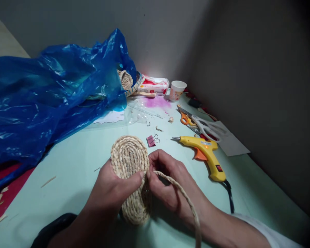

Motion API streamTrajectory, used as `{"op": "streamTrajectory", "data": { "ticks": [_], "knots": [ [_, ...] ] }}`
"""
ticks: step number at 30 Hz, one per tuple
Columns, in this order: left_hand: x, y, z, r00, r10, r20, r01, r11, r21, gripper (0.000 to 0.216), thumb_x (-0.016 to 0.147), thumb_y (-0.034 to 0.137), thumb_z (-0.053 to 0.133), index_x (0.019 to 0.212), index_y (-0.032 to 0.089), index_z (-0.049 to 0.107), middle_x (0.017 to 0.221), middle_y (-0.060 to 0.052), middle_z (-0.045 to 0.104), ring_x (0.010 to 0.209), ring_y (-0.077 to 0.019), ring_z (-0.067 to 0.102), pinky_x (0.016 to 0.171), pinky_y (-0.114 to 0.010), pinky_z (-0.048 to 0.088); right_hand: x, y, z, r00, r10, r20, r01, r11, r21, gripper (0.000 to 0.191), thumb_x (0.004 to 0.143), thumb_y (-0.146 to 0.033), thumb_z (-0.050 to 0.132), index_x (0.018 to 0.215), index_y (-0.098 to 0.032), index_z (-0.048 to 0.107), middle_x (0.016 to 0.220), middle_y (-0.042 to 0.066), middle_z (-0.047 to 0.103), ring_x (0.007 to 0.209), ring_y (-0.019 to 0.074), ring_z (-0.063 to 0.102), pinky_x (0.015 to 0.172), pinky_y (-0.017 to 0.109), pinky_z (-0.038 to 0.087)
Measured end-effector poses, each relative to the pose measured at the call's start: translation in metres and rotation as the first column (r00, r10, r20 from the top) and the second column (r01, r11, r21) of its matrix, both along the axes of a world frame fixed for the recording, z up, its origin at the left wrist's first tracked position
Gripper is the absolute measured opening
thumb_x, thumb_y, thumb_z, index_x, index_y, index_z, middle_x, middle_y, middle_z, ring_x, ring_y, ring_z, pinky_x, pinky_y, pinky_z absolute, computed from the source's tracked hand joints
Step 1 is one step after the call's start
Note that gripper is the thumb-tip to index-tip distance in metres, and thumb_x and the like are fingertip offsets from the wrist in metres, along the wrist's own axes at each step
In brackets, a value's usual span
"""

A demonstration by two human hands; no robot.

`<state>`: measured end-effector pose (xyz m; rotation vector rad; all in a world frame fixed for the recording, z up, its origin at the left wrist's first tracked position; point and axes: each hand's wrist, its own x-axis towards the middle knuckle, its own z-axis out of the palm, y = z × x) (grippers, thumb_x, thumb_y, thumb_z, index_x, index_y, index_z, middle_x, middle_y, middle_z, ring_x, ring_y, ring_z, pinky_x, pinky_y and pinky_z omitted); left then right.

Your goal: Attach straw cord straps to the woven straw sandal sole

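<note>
left hand (112, 189), half-curled, clasps the mat (130, 153) over the counter (77, 168), thumb across, likely to steady it; right hand (169, 177), fingertips closed, pinches the cord (188, 199) at the mat's edge, likely for control; glue gun (209, 151) lies near.

Dim overall, with a pale glow low on the back wall (158, 63) behind the cup (176, 94). The right wall (263, 75) sinks to near-black at the edge. White glare streaks the blue bag (67, 79); soft shadows darken the near counter (74, 172). Fine lettering on the packet (158, 90) smears.
</note>
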<state>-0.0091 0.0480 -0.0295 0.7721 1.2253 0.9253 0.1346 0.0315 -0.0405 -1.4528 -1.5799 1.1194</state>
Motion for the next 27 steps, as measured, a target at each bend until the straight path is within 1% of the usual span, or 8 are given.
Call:
{"op": "streamTrajectory", "data": {
  "ticks": [5,7,9,13,16,22,27],
  "knots": [
    [-0.0004,-0.0012,0.0022,0.999,-0.041,-0.011,0.041,0.999,0.025,0.046,0.059,0.011,0.075,0.104,0.017,0.068,0.089,-0.007,0.077,0.088,-0.0311,0.071,0.07,-0.03,0.057,-0.0003,-0.0005,0.002,1.0,0.011,0.003,-0.011,1.0,0.021,0.01,0.08,-0.012,0.053,0.076,-0.02,0.048,0.064,-0.006,0.05,0.056,0.0087,0.042,0.05,0.02,0.034],
    [-0.0003,-0.0011,0.0029,0.999,-0.05,-0.019,0.05,0.998,0.041,0.041,0.06,0.012,0.076,0.101,0.016,0.069,0.088,-0.007,0.077,0.084,-0.0292,0.072,0.069,-0.029,0.057,-0.0002,-0.0006,0.002,1.0,0.017,-0.01,-0.017,1.0,0.014,0.01,0.08,-0.012,0.053,0.077,-0.02,0.048,0.064,-0.006,0.05,0.057,0.0088,0.042,0.05,0.02,0.034],
    [-0.0001,-0.0006,0.0035,0.999,-0.051,-0.013,0.052,0.998,0.029,0.038,0.061,0.013,0.076,0.098,0.016,0.07,0.086,-0.007,0.077,0.081,-0.0284,0.072,0.067,-0.029,0.057,0.0003,-0.0003,0.0006,0.999,0.022,-0.03,-0.022,1.0,-0.004,0.008,0.082,-0.012,0.051,0.08,-0.02,0.049,0.066,-0.005,0.05,0.058,0.0091,0.042,0.051,0.02,0.034],
    [0.0004,0.0006,0.0044,0.999,-0.03,0.018,0.03,1.0,0.006,0.039,0.061,0.014,0.077,0.099,0.016,0.071,0.084,-0.007,0.077,0.082,-0.029,0.072,0.064,-0.028,0.057,0.002,0.002,-0.0032,0.996,0.052,-0.073,-0.054,0.998,-0.023,0.004,0.085,-0.016,0.051,0.084,-0.02,0.051,0.068,-0.005,0.051,0.058,0.009,0.044,0.051,0.02,0.035],
    [0.0004,0.0008,0.0043,1.0,-0.029,0.012,0.029,0.999,0.017,0.039,0.062,0.014,0.077,0.1,0.015,0.07,0.089,-0.009,0.078,0.086,-0.0296,0.072,0.065,-0.028,0.057,0.0026,0.0034,-0.0042,0.996,0.042,-0.084,-0.044,0.999,-0.022,0.002,0.085,-0.019,0.052,0.084,-0.02,0.051,0.068,-0.005,0.052,0.058,0.0091,0.045,0.051,0.021,0.036],
    [0.0,0.0008,0.0029,0.999,-0.032,-0.006,0.032,0.999,-0.012,0.049,0.061,0.012,0.077,0.109,0.015,0.066,0.095,-0.01,0.077,0.091,-0.0323,0.071,0.071,-0.034,0.059,-0.0001,0.0026,-0.0008,0.999,0.006,-0.044,-0.007,1.0,-0.021,0.004,0.08,-0.016,0.052,0.08,-0.019,0.049,0.065,-0.005,0.05,0.056,0.0092,0.042,0.05,0.021,0.034],
    [0.0004,0.0008,0.0,0.999,-0.035,0.038,0.036,0.999,-0.029,0.055,0.059,0.01,0.078,0.112,0.014,0.066,0.095,-0.011,0.077,0.092,-0.0337,0.072,0.076,-0.037,0.059,-0.0024,0.0025,0.0009,1.0,-0.008,-0.019,0.007,1.0,-0.018,0.005,0.079,-0.017,0.053,0.078,-0.019,0.048,0.064,-0.005,0.049,0.056,0.0094,0.041,0.049,0.021,0.033]
  ]
}}
